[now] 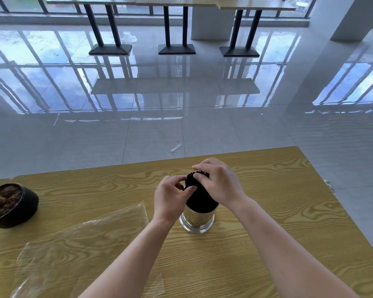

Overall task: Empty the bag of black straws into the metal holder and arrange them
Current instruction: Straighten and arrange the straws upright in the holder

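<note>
Emptying looks done. The clear plastic bag lies slack on the yellow wood-grain counter, left of the work, with no straws visible inside. The thin black plastic straws stand bundled upright in the shiny cylindrical metal holder, mid-counter. Left hand: grip pinching the straw tips. Right hand: grip curled over the bundle's top. Left to do: evening out the tips.

One holder, one bundle of straws too many to count, one bag, one pot, two hands: left hand, right hand; one near table, three far tables, one floor scrap
</note>
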`<state>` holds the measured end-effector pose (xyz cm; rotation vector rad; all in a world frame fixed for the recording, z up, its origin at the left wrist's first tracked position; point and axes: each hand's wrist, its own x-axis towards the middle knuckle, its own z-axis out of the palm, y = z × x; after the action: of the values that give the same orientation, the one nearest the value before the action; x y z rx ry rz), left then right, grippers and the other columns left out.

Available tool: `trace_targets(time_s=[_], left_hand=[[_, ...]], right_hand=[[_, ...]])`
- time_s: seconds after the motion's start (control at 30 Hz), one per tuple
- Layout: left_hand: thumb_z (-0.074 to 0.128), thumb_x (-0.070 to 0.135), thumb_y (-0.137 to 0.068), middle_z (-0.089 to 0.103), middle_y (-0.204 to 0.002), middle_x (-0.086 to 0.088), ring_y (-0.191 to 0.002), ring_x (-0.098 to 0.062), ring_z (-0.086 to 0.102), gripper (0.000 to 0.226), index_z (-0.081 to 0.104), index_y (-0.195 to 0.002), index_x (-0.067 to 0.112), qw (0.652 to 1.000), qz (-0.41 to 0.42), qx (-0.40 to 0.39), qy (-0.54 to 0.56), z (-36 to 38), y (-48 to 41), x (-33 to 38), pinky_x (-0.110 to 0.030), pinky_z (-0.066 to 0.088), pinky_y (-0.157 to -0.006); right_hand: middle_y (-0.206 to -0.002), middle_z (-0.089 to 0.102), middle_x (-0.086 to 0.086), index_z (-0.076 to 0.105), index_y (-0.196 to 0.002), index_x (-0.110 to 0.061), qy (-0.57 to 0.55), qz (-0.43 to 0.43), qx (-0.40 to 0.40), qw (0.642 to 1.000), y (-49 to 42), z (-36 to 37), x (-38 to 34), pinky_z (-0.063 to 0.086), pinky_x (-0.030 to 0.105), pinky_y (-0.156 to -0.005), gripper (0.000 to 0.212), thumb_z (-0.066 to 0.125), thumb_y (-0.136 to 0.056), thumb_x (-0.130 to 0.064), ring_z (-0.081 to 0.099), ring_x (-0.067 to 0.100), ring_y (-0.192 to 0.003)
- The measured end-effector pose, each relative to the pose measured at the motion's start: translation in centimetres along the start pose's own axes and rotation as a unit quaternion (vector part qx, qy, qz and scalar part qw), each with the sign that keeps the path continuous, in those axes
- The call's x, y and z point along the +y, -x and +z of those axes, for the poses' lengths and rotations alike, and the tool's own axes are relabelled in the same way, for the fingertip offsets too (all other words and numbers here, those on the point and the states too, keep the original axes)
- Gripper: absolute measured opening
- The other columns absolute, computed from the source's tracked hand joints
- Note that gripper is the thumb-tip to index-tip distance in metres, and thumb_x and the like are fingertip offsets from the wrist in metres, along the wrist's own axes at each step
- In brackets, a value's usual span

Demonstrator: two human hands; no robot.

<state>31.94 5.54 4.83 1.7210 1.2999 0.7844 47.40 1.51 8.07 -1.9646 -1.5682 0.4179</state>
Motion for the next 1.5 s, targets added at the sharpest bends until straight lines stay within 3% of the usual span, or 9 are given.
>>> trace_targets(time_s=[0.13, 0.4, 0.67, 1.03, 1.13, 1.23, 1.33, 1.4, 1.5], left_hand=[[0.082, 0.033, -0.076, 0.063, -0.084, 0.007, -0.073, -0.003, 0.058, 0.023, 0.076, -0.099, 0.033, 1.000, -0.007, -0.004, -0.005, 0.0, 0.0, -0.1, -0.020, 0.044, -0.067], [0.079, 0.027, -0.081, 0.061, -0.083, 0.007, -0.074, -0.005, 0.060, 0.016, 0.077, -0.097, 0.029, 1.000, -0.011, -0.007, -0.008, 0.4, 0.0, -0.4, -0.021, 0.048, -0.067], [0.076, 0.025, -0.084, 0.061, -0.083, 0.008, -0.072, -0.004, 0.057, 0.009, 0.076, -0.093, 0.029, 1.000, -0.009, -0.004, -0.028, 0.5, -0.1, -0.5, -0.016, 0.041, -0.063], [0.076, 0.024, -0.082, 0.060, -0.082, 0.009, -0.072, 0.000, 0.055, 0.006, 0.075, -0.088, 0.028, 0.999, -0.020, 0.001, -0.034, 0.6, -0.3, -0.1, -0.009, 0.037, -0.061], [0.076, 0.026, -0.082, 0.060, -0.082, 0.011, -0.071, -0.001, 0.056, 0.006, 0.075, -0.087, 0.029, 0.999, -0.026, -0.001, -0.031, 0.6, -0.3, -0.2, -0.009, 0.037, -0.059], [0.078, 0.029, -0.080, 0.061, -0.081, 0.010, -0.072, -0.005, 0.056, 0.012, 0.074, -0.091, 0.029, 0.999, -0.024, 0.005, -0.033, 0.5, -0.3, -0.1, -0.011, 0.037, -0.061], [0.082, 0.035, -0.077, 0.060, -0.083, 0.010, -0.075, -0.005, 0.057, 0.033, 0.070, -0.107, 0.030, 0.999, -0.006, 0.007, -0.036, 0.2, -0.1, -0.1, -0.019, 0.044, -0.067], [0.082, 0.038, -0.076, 0.059, -0.087, 0.012, -0.077, -0.003, 0.055, 0.045, 0.066, -0.118, 0.029, 0.999, 0.006, 0.016, -0.031, 0.0, 0.2, 0.1, -0.021, 0.045, -0.071], [0.079, 0.036, -0.079, 0.057, -0.093, 0.011, -0.079, -0.003, 0.053, 0.048, 0.060, -0.122, 0.027, 0.998, 0.011, 0.053, -0.023, -0.2, 0.5, 0.5, -0.021, 0.044, -0.071]], right_hand=[[-0.107, 0.060, -0.010, 0.074, -0.111, -0.035, 0.070, -0.008, -0.038, 0.997, -0.8, 0.4, -0.8, 0.045, 0.032, -0.081, 0.021, 0.061, -0.096, -0.039, 0.051, 0.015, -0.106], [-0.097, 0.061, -0.009, 0.077, -0.092, -0.031, 0.074, 0.000, -0.030, 0.997, -1.7, 0.4, -1.0, 0.048, 0.032, -0.082, 0.009, 0.071, -0.089, -0.037, 0.052, 0.015, -0.102], [-0.104, 0.065, -0.006, 0.074, -0.116, -0.024, 0.045, 0.007, -0.057, 0.997, -1.8, -0.4, -0.2, 0.044, 0.030, -0.091, 0.025, 0.070, -0.091, -0.026, 0.054, 0.016, -0.109], [-0.096, 0.063, -0.007, 0.074, -0.092, -0.028, 0.081, -0.009, -0.049, 0.996, -1.8, -0.4, -0.4, 0.041, 0.029, -0.079, 0.004, 0.072, -0.088, -0.029, 0.054, 0.016, -0.103], [-0.094, 0.065, -0.008, 0.075, -0.088, -0.027, 0.038, -0.002, -0.041, 0.998, -2.0, -0.6, -0.4, 0.043, 0.029, -0.079, 0.002, 0.074, -0.086, -0.027, 0.056, 0.012, -0.097], [-0.082, 0.068, -0.014, 0.074, -0.086, -0.024, -0.034, -0.005, 0.015, 0.999, -2.1, -1.2, -0.7, 0.047, 0.025, -0.071, 0.001, 0.074, -0.087, -0.023, 0.059, 0.001, -0.075], [-0.070, 0.070, -0.005, 0.070, -0.084, -0.022, -0.197, 0.008, 0.113, 0.974, -2.2, -3.0, -1.5, 0.056, 0.029, -0.056, 0.006, 0.071, -0.089, -0.020, 0.066, 0.010, -0.059], [-0.074, 0.074, 0.003, 0.069, -0.082, -0.028, -0.290, -0.002, 0.176, 0.941, -2.2, -4.4, -1.9, 0.059, 0.032, -0.054, 0.011, 0.070, -0.087, -0.018, 0.071, 0.018, -0.059], [-0.080, 0.076, 0.003, 0.070, -0.088, -0.031, -0.334, -0.017, 0.242, 0.911, -1.8, -6.2, -2.1, 0.062, 0.038, -0.059, 0.015, 0.070, -0.088, -0.017, 0.074, 0.022, -0.063]])
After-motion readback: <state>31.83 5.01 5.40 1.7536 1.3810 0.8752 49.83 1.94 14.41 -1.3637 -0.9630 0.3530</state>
